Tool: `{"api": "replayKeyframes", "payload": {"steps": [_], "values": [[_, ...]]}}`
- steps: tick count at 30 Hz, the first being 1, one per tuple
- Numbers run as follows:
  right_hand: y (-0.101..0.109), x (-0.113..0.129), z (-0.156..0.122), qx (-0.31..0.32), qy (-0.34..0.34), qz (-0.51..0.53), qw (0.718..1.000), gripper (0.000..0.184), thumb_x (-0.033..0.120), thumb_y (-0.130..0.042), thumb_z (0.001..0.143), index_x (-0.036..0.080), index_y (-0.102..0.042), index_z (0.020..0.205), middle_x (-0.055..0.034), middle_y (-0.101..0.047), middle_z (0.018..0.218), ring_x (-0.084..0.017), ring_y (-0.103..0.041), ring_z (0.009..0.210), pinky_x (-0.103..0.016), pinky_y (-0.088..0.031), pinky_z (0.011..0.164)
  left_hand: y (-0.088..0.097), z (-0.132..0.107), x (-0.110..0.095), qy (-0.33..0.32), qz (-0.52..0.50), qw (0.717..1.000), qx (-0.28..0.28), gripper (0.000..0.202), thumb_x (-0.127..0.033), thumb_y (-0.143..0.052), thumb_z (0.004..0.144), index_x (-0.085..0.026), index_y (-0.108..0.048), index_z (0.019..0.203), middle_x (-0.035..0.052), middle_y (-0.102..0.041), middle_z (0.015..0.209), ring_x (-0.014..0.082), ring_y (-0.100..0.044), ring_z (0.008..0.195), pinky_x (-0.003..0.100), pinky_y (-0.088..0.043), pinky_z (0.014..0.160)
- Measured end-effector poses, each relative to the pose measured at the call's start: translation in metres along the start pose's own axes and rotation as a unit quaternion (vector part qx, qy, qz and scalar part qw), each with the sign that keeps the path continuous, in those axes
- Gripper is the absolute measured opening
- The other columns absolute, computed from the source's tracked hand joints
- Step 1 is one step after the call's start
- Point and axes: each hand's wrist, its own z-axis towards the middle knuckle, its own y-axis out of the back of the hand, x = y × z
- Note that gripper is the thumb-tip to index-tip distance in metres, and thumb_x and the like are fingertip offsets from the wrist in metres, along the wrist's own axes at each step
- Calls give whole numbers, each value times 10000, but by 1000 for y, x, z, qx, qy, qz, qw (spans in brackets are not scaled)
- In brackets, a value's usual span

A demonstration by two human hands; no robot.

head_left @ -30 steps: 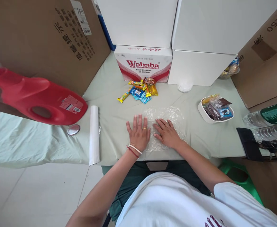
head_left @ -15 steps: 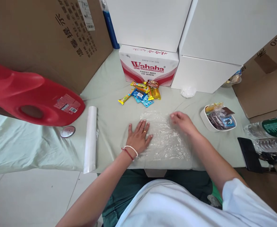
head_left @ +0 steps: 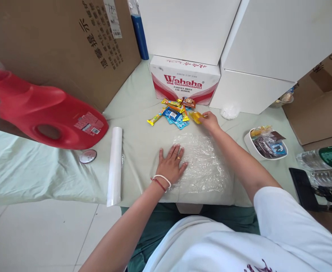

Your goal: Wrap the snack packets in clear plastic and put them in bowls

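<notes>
My left hand lies flat with spread fingers on the left edge of a crinkled sheet of clear plastic film. Beyond the film, my right hand pinches a yellow-wrapped snack packet by its right end. That packet is at the right side of a small pile of snacks: yellow stick packets, a dark blue packet, light blue packets and a brown packet. To the left of my left hand lies a white roll of plastic film.
A Wahaha water carton stands behind the snacks. On the left are a red detergent jug and a round lid. At right sit a white tub of wrapped snacks, a crumpled clear wad, plastic bottles and a black phone.
My right hand has moved from the film's upper right edge, forward to the snack pile, and now grips the yellow packet. My left hand stays flat on the film. The view has shifted slightly.
</notes>
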Motion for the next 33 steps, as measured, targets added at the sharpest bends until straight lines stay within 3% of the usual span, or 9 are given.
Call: {"api": "replayKeyframes", "payload": {"steps": [5,9,14,17,21,24,27,31,33], "values": [[70,-29,-76,91,183,94,974,403,444,-724,799,217,-654,1124,-43,-700,1096,-201,-644,995,-362,-530,915,-1,1,0,4,4,1000,5,648,-535,-312,1053,-239,-334,1629,104,-270,1717,299,-268,1592,702,-38,1267],[93,-44,-131,204,330,-10,922,355,399,-661,910,245,-674,1230,-81,-697,1184,-248,-637,1109,-454,-495,1029,0,1,-3,6,8,1000,8,649,-528,-322,1049,-247,-321,1634,108,-276,1716,311,-268,1592,704,-55,1264],[74,-56,-163,235,420,-185,857,563,456,-595,985,220,-535,1493,-182,-534,1513,-344,-448,1423,-579,-368,1169,-2,0,-4,6,10,1000,0,643,-521,-324,1050,-243,-332,1629,112,-288,1712,307,-291,1583,697,-77,1265],[59,-59,-172,218,427,-256,839,550,312,-539,1014,237,-473,1555,-147,-463,1602,-338,-368,1484,-604,-305,1207,-2,0,-3,9,11,1000,1,645,-524,-330,1047,-242,-338,1628,114,-283,1714,318,-288,1584,704,-92,1260],[56,-57,-176,174,413,-225,865,563,89,-424,993,273,-528,1515,-115,-588,1469,-285,-497,1321,-526,-434,1112,-3,3,-3,16,16,1000,16,675,-537,-344,1040,-216,-321,1633,132,-237,1725,324,-252,1597,712,-82,1255],[59,-52,-179,95,414,-163,891,542,106,-401,1018,299,-526,1509,-112,-600,1412,-275,-513,1271,-501,-466,1077,-4,3,-2,19,20,999,22,692,-543,-333,1040,-195,-307,1637,141,-218,1728,314,-232,1604,699,-63,1262],[51,-52,-188,37,428,-143,891,486,139,-413,1034,298,-555,1471,-107,-589,1411,-273,-504,1290,-500,-454,1095,-5,2,-2,19,21,999,15,704,-542,-319,1042,-183,-281,1646,147,-225,1724,302,-233,1604,684,-39,1269],[30,-65,-199,88,436,-189,875,431,153,-437,1038,274,-591,1421,-110,-613,1391,-275,-513,1292,-516,-459,1102,-5,2,-1,16,13,1000,13,696,-534,-313,1043,-197,-270,1650,145,-234,1723,297,-242,1602,682,-27,1269],[31,-70,-201,127,450,-191,863,434,184,-472,1038,246,-548,1461,-134,-566,1461,-284,-486,1354,-538,-435,1145,-3,3,0,19,-1,1000,16,691,-536,-322,1040,-215,-273,1650,142,-234,1724,303,-257,1597,679,-44,1270]]}}
